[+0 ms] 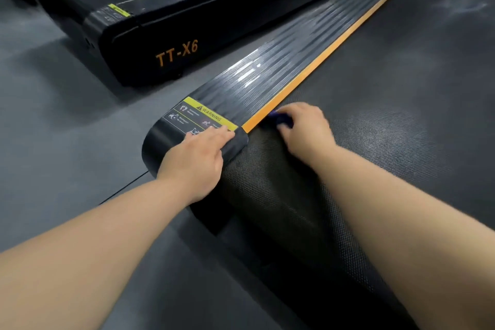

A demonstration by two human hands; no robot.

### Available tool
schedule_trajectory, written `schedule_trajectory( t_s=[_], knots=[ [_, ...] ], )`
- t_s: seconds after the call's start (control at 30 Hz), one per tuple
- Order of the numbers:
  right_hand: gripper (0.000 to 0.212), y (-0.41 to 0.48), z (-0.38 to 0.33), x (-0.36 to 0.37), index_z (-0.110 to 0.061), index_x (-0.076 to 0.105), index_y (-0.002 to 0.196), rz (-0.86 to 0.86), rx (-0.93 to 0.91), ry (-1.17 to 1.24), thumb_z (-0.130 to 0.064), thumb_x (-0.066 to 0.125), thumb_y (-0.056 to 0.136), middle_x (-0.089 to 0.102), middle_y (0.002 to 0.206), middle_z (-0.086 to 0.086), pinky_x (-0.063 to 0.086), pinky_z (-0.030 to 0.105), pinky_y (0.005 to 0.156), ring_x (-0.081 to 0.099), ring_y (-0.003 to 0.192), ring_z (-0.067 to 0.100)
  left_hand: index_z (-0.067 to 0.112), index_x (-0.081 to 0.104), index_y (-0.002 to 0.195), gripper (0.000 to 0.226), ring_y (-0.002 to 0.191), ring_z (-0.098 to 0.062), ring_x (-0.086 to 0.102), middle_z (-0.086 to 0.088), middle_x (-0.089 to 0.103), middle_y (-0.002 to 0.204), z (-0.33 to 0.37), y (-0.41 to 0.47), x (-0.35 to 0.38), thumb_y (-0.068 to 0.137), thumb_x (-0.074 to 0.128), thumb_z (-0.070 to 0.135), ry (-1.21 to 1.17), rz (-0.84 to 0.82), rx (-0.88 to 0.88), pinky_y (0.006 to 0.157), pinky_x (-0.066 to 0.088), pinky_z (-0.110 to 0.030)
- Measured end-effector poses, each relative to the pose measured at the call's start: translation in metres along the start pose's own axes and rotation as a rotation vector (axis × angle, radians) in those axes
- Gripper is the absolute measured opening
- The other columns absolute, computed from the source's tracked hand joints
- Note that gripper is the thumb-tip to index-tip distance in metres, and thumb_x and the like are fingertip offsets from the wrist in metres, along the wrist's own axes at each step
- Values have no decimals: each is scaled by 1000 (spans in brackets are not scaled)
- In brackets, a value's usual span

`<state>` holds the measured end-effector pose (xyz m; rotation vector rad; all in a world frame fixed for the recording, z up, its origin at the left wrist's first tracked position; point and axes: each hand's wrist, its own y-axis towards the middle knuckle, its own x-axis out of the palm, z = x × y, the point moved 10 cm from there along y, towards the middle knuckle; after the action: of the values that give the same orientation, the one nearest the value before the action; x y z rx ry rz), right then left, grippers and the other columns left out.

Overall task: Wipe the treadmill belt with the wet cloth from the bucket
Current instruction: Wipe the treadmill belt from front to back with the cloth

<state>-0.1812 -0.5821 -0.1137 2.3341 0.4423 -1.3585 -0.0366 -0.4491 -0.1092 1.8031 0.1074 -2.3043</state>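
Right hand (pixel 302 126) presses a bunched blue cloth (pixel 281 118) on the belt (pixel 401 88) beside the orange strip (pixel 321 53); left hand (pixel 198 158) lies flat, open on the side rail (pixel 241 88); cloth looks soft, limp, best gripped bunched

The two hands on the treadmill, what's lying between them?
In the head view, the near end of the orange strip and a little belt separate the left hand from the right hand holding the blue cloth.

- treadmill belt (pixel 388 104): matt black, fine woven-looking grain, kinda rough
- side rail (pixel 281 61): ribbed black plastic, shiny glare on the ridges
- orange strip (pixel 334 43): smooth, satin
- warning sticker (pixel 203 112): glossy printed film
- cloth (pixel 281 118): soft blue fabric
- floor (pixel 53 115): dull grey rubbery matting
- neighbouring treadmill (pixel 171 32): glossy black plastic shell
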Motion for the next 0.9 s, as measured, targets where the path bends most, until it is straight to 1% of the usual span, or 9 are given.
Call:
schedule_trajectory(
  t_s=[0.03,0.1,0.23,0.3,0.37,0.47,0.67,0.77,0.9],
  knots=[
    [27,8,10,-2,-31,63,113,32,101,9,-27,55,87,59,119,-4,44,44,95,49,115,25,35,34,143,46,141,-15,23,20,29,151,2,0,-1,100,33,18,3,3,10,111,22,-33],
    [26,5,0,2,-27,64,110,64,132,33,-25,54,85,62,112,-3,47,44,92,53,110,25,32,37,142,46,141,-14,23,16,31,151,4,0,-1,99,35,17,-5,26,27,114,18,-34],
    [24,-42,-46,14,-26,61,106,-35,-60,172,-23,61,82,63,105,-5,47,38,89,54,103,19,21,45,139,45,137,-22,36,6,41,147,5,-1,3,96,37,12,11,76,84,113,21,-44],
    [23,-34,-49,15,-26,57,105,-94,-113,95,-26,60,82,63,106,-3,46,39,88,54,103,22,17,48,137,47,134,-24,41,1,46,144,7,-1,4,92,36,14,30,80,130,111,27,-49],
    [23,-9,-32,11,-22,55,105,-95,-48,-49,-26,57,83,62,109,2,47,43,87,53,104,28,19,42,141,45,139,-21,32,4,38,149,5,-1,9,97,35,13,17,29,113,114,19,-46],
    [22,3,-16,5,-20,54,106,-72,82,13,-23,56,84,61,109,4,47,46,88,52,104,29,26,35,144,46,143,-14,21,11,28,153,2,1,7,99,35,15,-4,23,75,116,9,-37],
    [22,-80,-70,15,-25,57,100,-107,-143,146,-21,60,79,59,99,-7,43,41,87,48,99,19,26,38,142,46,143,-13,19,12,30,152,0,0,3,99,34,12,-106,31,62,116,7,-35],
    [23,-92,-82,19,-26,58,102,-132,-268,115,-23,62,79,61,101,-8,44,42,87,50,100,20,26,39,142,47,144,-12,17,12,30,152,-3,0,5,99,32,9,-161,-4,80,117,4,-32],
    [24,-59,-55,6,-26,60,104,-20,-109,47,-21,56,81,63,100,-3,45,39,83,52,100,25,25,41,141,51,142,-3,15,13,28,153,-8,1,7,97,31,3,-280,-74,76,113,-3,-18]
  ],
)
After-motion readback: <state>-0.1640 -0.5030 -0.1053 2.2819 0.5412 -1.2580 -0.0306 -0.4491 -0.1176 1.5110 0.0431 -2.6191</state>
